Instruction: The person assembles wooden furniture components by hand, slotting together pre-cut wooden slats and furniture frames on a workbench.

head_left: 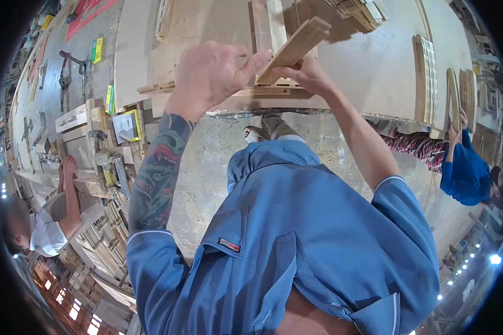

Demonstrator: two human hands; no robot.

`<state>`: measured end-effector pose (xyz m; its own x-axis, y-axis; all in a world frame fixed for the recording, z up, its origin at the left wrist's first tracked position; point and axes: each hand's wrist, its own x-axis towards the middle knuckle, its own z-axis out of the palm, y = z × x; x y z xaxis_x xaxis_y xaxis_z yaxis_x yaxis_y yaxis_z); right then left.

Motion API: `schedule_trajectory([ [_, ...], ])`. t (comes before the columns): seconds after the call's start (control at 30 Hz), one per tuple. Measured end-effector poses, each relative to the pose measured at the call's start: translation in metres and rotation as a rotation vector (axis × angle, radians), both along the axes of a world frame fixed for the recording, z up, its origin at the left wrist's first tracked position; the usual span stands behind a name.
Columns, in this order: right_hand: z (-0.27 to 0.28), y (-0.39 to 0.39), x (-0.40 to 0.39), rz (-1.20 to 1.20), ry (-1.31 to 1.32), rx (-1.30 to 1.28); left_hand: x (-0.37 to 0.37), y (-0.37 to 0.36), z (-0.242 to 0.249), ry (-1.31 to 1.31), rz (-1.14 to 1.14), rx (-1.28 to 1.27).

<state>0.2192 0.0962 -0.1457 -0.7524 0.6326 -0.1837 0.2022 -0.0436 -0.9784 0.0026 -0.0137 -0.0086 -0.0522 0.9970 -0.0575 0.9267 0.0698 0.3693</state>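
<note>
My right hand (310,77) grips a wooden strip (296,49) near its lower end. The strip slants up and away to the right over the workbench. Just left of it is my left hand (209,72), its thumb stretched out to the strip's edge and its fingers apart, slightly bent. Beneath both hands, a long slotted wooden rail (282,91) lies along the bench's near edge, partly covered by my hands. Beyond the held strip, a pale wooden slat (276,25) lies on the bench beside darker slats.
A stack of wooden pieces (360,12) sits at the far right, with slotted rails (426,81) farther right. A clamp (74,62) and yellow-green boxes (98,50) lie at left. One co-worker (464,173) handles strips at right; another person (50,226) works at left.
</note>
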Motion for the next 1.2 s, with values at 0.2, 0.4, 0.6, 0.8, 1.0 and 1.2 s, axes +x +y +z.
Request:
schedule_trajectory([
  [0.2, 0.009, -0.031, -0.009, 0.060, -0.327, 0.277, 0.001, -0.004, 0.002, 0.005, -0.021, 0.029],
  [0.4, -0.004, -0.044, -0.013, 0.087, -0.460, 0.645, -0.002, -0.002, -0.007, 0.018, -0.049, 0.084],
  [0.6, -0.038, -0.038, 0.001, 0.061, -0.270, 0.680, -0.004, -0.001, 0.006, -0.087, -0.052, -0.011],
  [0.8, 0.177, -0.010, -0.022, 0.222, -0.157, 0.855, -0.050, -0.035, 0.062, -0.221, 0.090, 0.230],
  [1.0, 0.186, -0.054, -0.147, 0.770, -0.765, 0.985, -0.089, -0.068, 0.003, -0.135, -0.002, 0.155],
  [1.2, 0.148, -0.050, -0.162, 0.937, -1.057, 1.005, -0.085, -0.072, -0.022, -0.008, -0.012, 0.334],
])
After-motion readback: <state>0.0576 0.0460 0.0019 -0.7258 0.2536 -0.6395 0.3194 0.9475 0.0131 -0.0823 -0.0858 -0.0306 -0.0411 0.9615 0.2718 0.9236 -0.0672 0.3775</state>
